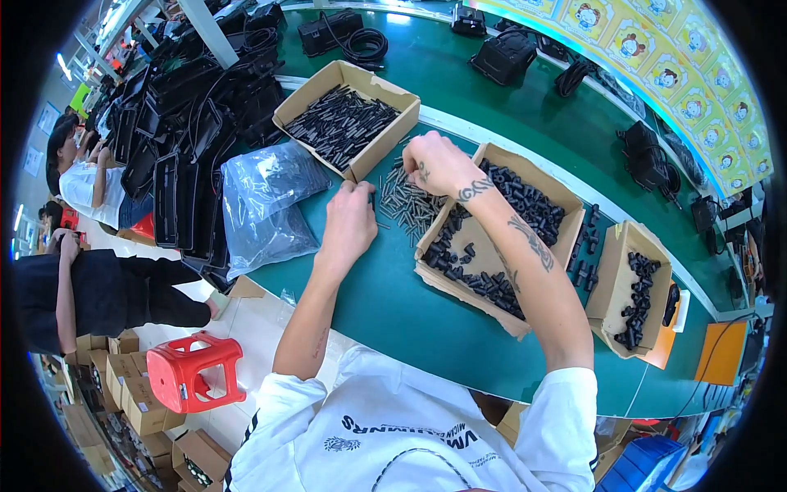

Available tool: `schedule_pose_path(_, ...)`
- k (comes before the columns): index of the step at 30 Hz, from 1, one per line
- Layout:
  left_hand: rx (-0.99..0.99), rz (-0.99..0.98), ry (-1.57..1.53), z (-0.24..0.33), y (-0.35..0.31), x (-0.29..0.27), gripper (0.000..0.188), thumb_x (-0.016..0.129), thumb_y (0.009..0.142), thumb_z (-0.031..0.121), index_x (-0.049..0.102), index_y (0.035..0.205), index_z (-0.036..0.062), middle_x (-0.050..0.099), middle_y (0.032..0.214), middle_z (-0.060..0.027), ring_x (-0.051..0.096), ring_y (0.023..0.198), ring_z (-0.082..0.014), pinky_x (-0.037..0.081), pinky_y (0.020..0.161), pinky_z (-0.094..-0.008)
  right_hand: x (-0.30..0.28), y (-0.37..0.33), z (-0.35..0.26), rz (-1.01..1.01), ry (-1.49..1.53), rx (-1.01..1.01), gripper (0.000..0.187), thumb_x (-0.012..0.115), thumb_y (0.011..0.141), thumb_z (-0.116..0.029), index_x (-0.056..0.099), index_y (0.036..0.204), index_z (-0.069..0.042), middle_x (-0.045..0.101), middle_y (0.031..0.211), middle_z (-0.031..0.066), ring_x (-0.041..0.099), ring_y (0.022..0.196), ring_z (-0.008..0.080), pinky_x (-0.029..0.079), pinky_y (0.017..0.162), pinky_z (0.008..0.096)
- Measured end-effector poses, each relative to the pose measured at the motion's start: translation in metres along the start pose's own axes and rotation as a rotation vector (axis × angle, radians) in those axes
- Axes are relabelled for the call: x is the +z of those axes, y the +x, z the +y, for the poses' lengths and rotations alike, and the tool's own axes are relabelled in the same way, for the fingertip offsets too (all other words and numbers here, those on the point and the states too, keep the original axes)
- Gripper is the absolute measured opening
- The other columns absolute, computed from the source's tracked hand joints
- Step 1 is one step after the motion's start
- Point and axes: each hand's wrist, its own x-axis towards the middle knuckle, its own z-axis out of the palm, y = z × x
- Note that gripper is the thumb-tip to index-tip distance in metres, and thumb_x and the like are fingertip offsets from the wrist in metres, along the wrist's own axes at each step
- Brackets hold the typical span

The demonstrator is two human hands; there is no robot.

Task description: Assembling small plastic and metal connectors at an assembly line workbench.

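Both your hands are at the loose pile of grey metal pins on the green bench, just beyond the near corner of the pin box. Left hand: fingers curled in, at the pile's left edge; can't tell whether they pinch a pin. Right hand: fingers bent down over the far side of the pile, tips hidden; grip can't be told.

Stock as it lies: pin box well filled with dark pins. Middle box, under your right forearm, holds many black fittings around a bare patch of cardboard. Small box to your right has fittings along one part only; more fittings lie on the bench between these two boxes.

Progress, my reading: partway. Plenty of pins lie loose and plenty of fittings sit in the middle box, so much looks left. The smaller lot at right may be the done part, but no finished joint shows clearly enough to confirm.
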Motion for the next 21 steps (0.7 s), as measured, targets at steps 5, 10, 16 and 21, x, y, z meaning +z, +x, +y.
schedule_pose_path(5, -0.208, 0.061, -0.373, -0.007, -0.005, -0.005, 0.024, 0.069, 0.08, -0.002, 0.07, 0.104, -0.0001, 0.063, 0.087, -0.0133, 0.064, 0.076, -0.0241, 0.052, 0.07, -0.0332, -0.006, -0.022, -0.003, 0.237, 0.201, -0.062, 0.01, 0.065, 0.076, 0.001, 0.069, 0.086, 0.003, 0.07, 0.078, 0.0183, 0.071, 0.074, 0.0291, 0.056, 0.069, 0.0355)
schedule_pose_path(10, -0.314, 0.029, -0.853, -0.013, -0.023, -0.011, 0.017, 0.077, 0.086, 0.013, 0.073, 0.09, -0.0027, 0.067, 0.073, -0.0037, 0.061, 0.064, -0.0082, 0.05, 0.06, -0.0229, -0.022, -0.068, -0.032, 0.264, 0.356, -0.126, 0.008, 0.067, 0.075, 0.003, 0.065, 0.082, 0.005, 0.067, 0.069, 0.0133, 0.068, 0.066, 0.0205, 0.055, 0.064, 0.0309)
schedule_pose_path(16, -0.412, -0.052, -0.681, -0.005, -0.033, -0.014, 0.016, 0.078, 0.084, 0.013, 0.072, 0.087, -0.0019, 0.069, 0.072, -0.0063, 0.063, 0.065, -0.0096, 0.05, 0.059, -0.0238, -0.023, -0.09, -0.032, 0.243, 0.328, -0.105, 0.009, 0.069, 0.077, 0.003, 0.068, 0.086, 0.002, 0.068, 0.07, 0.0133, 0.067, 0.064, 0.0217, 0.054, 0.063, 0.0315)
schedule_pose_path(21, -0.273, -0.038, -0.31, 0.01, -0.019, -0.009, 0.016, 0.076, 0.082, 0.011, 0.068, 0.084, -0.0026, 0.07, 0.074, -0.0141, 0.067, 0.066, -0.025, 0.053, 0.063, -0.0345, -0.015, -0.061, -0.008, 0.385, 0.209, -0.091, 0.009, 0.069, 0.08, 0.001, 0.07, 0.089, 0.001, 0.07, 0.076, 0.016, 0.067, 0.065, 0.0252, 0.053, 0.062, 0.0345)
